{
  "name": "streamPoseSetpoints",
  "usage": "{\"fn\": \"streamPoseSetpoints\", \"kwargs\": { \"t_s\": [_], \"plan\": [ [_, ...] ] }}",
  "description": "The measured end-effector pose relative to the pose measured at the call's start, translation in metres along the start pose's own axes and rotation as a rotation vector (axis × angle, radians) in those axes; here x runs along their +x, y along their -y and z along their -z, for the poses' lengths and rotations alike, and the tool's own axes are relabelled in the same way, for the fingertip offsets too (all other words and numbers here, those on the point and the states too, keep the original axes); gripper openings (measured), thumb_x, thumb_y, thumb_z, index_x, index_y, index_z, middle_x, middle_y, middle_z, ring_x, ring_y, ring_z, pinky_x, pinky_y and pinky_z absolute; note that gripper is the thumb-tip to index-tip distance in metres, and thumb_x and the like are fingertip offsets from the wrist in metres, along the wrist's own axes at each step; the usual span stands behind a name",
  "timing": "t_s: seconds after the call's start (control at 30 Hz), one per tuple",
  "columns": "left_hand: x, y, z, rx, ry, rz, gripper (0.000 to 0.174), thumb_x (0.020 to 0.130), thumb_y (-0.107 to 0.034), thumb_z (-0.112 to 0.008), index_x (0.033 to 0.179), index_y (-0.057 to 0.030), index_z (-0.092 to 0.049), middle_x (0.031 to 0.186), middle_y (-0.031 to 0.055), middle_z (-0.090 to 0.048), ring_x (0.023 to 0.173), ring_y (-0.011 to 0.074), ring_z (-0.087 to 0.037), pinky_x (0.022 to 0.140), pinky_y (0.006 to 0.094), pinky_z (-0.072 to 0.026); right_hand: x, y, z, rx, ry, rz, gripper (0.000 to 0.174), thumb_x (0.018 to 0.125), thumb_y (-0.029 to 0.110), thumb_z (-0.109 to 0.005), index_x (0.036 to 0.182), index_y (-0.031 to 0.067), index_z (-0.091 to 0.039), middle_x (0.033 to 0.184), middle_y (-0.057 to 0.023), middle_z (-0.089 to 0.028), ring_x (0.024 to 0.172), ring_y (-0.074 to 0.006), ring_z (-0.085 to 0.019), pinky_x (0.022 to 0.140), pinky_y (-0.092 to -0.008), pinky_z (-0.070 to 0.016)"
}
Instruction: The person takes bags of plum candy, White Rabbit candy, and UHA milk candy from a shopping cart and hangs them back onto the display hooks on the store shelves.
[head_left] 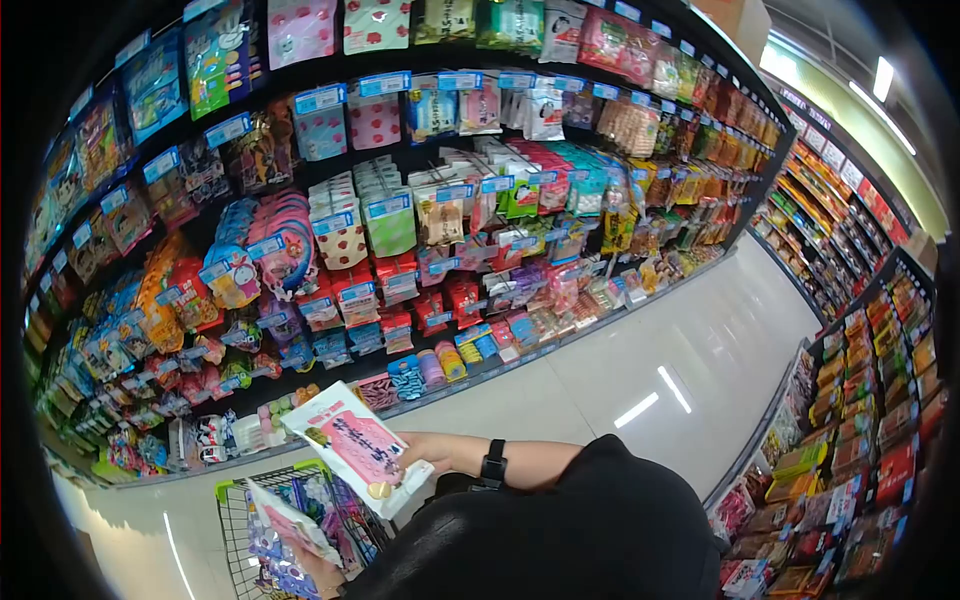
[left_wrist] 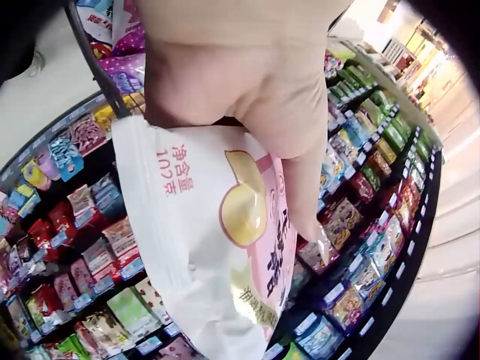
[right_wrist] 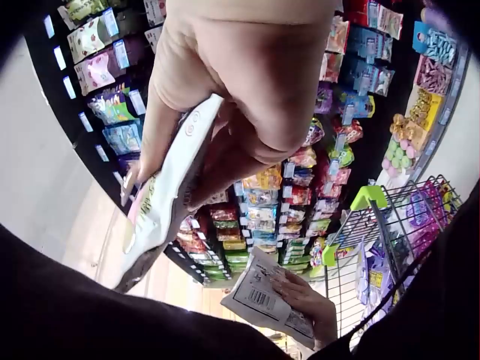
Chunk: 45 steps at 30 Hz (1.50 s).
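Observation:
My right hand (head_left: 420, 455) pinches a white snack bag (head_left: 345, 440) with a pink label panel, held up with its printed front showing. In the right wrist view this bag (right_wrist: 169, 187) appears nearly edge-on, thumb and fingers on opposite faces. Lower down, my left hand (head_left: 318, 572) grips a second white and pink snack bag (head_left: 290, 520) by its edge, above the shopping cart. Seen from the left wrist, that bag (left_wrist: 187, 225) shows a gold and pink print. Its grey back (right_wrist: 262, 296) faces the right wrist camera, with fingers spread across it.
A wire shopping cart (head_left: 232, 540) with green corners stands below my hands, holding purple packages (right_wrist: 420, 217). Ahead runs a long shelf of hanging snack bags (head_left: 390, 220) with price tags. Another snack display (head_left: 850, 430) lines the right, across a tiled aisle floor (head_left: 570, 400).

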<state>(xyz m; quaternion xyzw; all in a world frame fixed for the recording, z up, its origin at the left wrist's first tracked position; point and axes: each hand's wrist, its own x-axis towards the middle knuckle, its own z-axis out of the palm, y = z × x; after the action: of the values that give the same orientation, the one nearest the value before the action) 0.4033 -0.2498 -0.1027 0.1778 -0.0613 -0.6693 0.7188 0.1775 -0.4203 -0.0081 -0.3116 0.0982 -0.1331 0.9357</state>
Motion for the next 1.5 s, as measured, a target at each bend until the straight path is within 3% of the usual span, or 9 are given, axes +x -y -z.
{"fn": "streamPoseSetpoints", "kwargs": {
  "t_s": [0.27,0.5,0.6,0.7,0.93,1.0,1.13,1.2,1.5],
  "plan": [
    [0.003,0.0,0.007,0.154,-0.244,-0.156,0.043,0.089,-0.036,-0.048,0.122,-0.0086,-0.05,0.11,0.0069,-0.061,0.1,0.0225,-0.059,0.086,0.0384,-0.049,-0.055,0.013,0.026,-0.028,0.005,0.195,0.056,0.065,-0.006,-0.07,0.117,0.0,-0.051,0.109,-0.0129,-0.061,0.097,-0.0222,-0.062,0.085,-0.0345,-0.0505],
    [0.027,0.01,0.011,0.073,-0.043,-0.15,0.04,0.09,-0.033,-0.049,0.12,-0.0075,-0.051,0.106,0.009,-0.063,0.09,0.0233,-0.063,0.074,0.0348,-0.0538,-0.117,0.052,0.037,0.264,0.032,0.395,0.064,0.071,0.003,-0.069,0.129,0.0032,-0.041,0.12,-0.0156,-0.055,0.109,-0.0297,-0.056,0.096,-0.0465,-0.0428],
    [0.037,0.042,-0.047,0.04,-0.172,-0.191,0.04,0.09,-0.033,-0.049,0.121,-0.0072,-0.051,0.104,0.0094,-0.063,0.085,0.023,-0.064,0.071,0.0342,-0.0539,-0.152,0.077,0.041,0.406,0.061,0.387,0.062,0.078,0.013,-0.068,0.131,0.0036,-0.038,0.126,-0.0177,-0.05,0.118,-0.032,-0.048,0.103,-0.0487,-0.035],
    [0.057,0.073,-0.043,0.172,0.108,-0.115,0.042,0.089,-0.035,-0.051,0.12,-0.0068,-0.051,0.105,0.0097,-0.063,0.088,0.0247,-0.062,0.076,0.0364,-0.0519,-0.185,0.093,0.062,0.508,0.052,0.349,0.059,0.081,0.017,-0.065,0.132,0.0036,-0.037,0.13,-0.0179,-0.047,0.12,-0.0345,-0.045,0.104,-0.0497,-0.0328],
    [0.099,0.169,-0.118,0.177,-0.013,0.023,0.035,0.09,-0.023,-0.051,0.119,-0.004,-0.05,0.113,0.0117,-0.06,0.099,0.0254,-0.06,0.085,0.0405,-0.0497,-0.303,0.138,0.127,0.418,0.07,0.642,0.062,0.084,0.017,-0.062,0.135,0.0016,-0.03,0.134,-0.0169,-0.043,0.123,-0.0337,-0.042,0.104,-0.05,-0.0337],
    [0.113,0.193,-0.139,0.177,-0.079,0.047,0.035,0.09,-0.022,-0.051,0.12,-0.0042,-0.049,0.112,0.0116,-0.06,0.098,0.0254,-0.06,0.084,0.0406,-0.0505,-0.34,0.141,0.159,0.444,-0.336,0.721,0.06,0.085,0.022,-0.06,0.134,0.0011,-0.031,0.132,-0.0153,-0.044,0.12,-0.0333,-0.045,0.103,-0.0492,-0.0352],
    [0.14,0.237,-0.17,0.246,-0.141,0.09,0.036,0.089,-0.02,-0.054,0.121,-0.0046,-0.048,0.112,0.0113,-0.06,0.096,0.0252,-0.061,0.084,0.0395,-0.0515,-0.413,0.148,0.238,0.283,-0.194,0.76,0.052,0.087,0.03,-0.057,0.128,0.0028,-0.042,0.12,-0.0113,-0.054,0.107,-0.0286,-0.054,0.093,-0.0451,-0.0451],
    [0.155,0.255,-0.186,0.277,-0.073,0.145,0.035,0.088,-0.016,-0.055,0.12,-0.0027,-0.049,0.112,0.0119,-0.06,0.097,0.0249,-0.061,0.085,0.0388,-0.0512,-0.427,0.161,0.2,0.333,-0.713,0.87,0.039,0.084,0.036,-0.059,0.107,0.006,-0.052,0.084,-0.006,-0.062,0.064,-0.0217,-0.063,0.053,-0.0328,-0.0547],
    [0.206,0.322,-0.239,0.296,0.201,0.254,0.039,0.087,-0.008,-0.054,0.123,0.0031,-0.044,0.115,0.0168,-0.057,0.104,0.0287,-0.059,0.091,0.0435,-0.0481,-0.503,0.139,0.212,0.157,-0.492,1.01,0.055,0.082,0.036,-0.062,0.125,0.006,-0.046,0.116,-0.0098,-0.057,0.106,-0.0237,-0.055,0.094,-0.0366,-0.0448]
  ]
}}
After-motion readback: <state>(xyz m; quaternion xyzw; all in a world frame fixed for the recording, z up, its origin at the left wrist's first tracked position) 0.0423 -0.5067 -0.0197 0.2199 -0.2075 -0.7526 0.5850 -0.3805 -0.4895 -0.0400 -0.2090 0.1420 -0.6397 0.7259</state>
